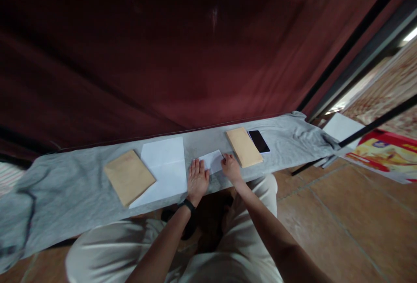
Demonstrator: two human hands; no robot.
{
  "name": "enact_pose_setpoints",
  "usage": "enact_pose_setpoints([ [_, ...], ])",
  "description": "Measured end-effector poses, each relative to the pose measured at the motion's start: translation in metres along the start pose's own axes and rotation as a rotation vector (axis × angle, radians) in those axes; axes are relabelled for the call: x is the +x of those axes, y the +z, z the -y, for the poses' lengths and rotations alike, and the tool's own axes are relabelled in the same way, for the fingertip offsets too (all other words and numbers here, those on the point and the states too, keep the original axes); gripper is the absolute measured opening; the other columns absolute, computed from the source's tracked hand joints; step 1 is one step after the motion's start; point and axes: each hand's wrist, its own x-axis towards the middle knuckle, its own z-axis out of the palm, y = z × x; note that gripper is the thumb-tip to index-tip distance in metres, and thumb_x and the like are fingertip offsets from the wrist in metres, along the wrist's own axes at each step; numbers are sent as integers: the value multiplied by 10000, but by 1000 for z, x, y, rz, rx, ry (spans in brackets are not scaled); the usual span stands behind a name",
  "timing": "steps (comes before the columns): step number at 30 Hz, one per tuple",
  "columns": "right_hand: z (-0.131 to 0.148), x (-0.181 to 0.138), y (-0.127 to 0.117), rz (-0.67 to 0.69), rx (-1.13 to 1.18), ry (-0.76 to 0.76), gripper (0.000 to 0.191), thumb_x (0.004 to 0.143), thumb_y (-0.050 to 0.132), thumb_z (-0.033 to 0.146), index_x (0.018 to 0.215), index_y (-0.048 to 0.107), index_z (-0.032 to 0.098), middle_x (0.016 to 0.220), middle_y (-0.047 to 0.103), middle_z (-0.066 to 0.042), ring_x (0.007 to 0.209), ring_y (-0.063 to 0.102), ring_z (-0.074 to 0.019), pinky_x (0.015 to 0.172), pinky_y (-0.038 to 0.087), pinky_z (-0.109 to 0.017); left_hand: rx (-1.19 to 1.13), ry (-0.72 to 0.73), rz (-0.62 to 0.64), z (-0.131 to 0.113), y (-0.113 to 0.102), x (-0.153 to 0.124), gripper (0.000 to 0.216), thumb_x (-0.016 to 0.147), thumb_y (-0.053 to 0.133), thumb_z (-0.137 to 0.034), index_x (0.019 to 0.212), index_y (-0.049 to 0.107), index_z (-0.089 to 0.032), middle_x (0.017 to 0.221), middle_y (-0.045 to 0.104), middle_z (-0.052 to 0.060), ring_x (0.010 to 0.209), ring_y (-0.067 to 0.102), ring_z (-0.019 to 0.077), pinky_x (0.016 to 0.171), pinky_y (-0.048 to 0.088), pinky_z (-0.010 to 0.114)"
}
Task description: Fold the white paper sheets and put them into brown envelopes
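Observation:
A small white folded sheet of paper [212, 161] lies on the grey cloth in front of me. My left hand [198, 179] rests flat on its left part, fingers stretched out, with a dark band round the wrist. At the sheet's right edge, my right hand [230, 168] has its fingers curled and closed on the paper; the fingertips are partly hidden. To the left lies a large white sheet [167, 165] with a crease across it. A brown envelope-like packet [128, 177] overlaps that sheet's left side. Beyond my right hand is another tan packet [244, 146].
A dark-screened phone [259, 141] sits beside the right packet. Grey cloth [286, 137] covers the narrow bench, backed by a dark red curtain-like sheet [195, 65]. At the right are a black bar [381, 120] and a red and yellow box [387, 152] above the tiled floor [322, 222].

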Motion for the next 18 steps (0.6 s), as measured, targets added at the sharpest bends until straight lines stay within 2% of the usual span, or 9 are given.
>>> enact_pose_setpoints([
  [4, 6, 15, -4, 41, -4, 80, 278, 950, 513, 224, 1112, 712, 117, 1015, 758, -156, 953, 722, -249, 789, 523, -296, -33, 63, -24, 7, 3, -2, 545, 998, 347, -327, 1434, 512, -44, 1518, 484, 220, 1478, 366, 331, 1168, 371, 553],
  [10, 2, 14, -10, 122, 31, 75, 229, 935, 559, 249, 836, 756, 190, 803, 765, -50, 784, 712, -175, 621, 443, -210, -18, 61, 1, 9, 5, -3, 537, 1001, 354, -310, 1456, 491, -61, 1539, 463, 205, 1490, 347, 312, 1187, 352, 535],
  [14, -3, 6, -14, 116, 29, 77, 230, 960, 545, 252, 877, 749, 185, 813, 762, -53, 781, 710, -168, 605, 418, -209, -7, 61, 29, -2, 3, -2, 541, 1002, 366, -303, 1477, 468, -65, 1568, 426, 194, 1503, 321, 310, 1204, 333, 515],
  [18, -8, -1, -12, 85, 1, 80, 190, 970, 548, 232, 1004, 726, 173, 944, 764, -96, 868, 719, -200, 709, 467, -243, -17, 80, 55, -15, 6, -2, 534, 991, 375, -257, 1486, 456, -74, 1582, 409, 180, 1495, 343, 289, 1218, 319, 484],
])
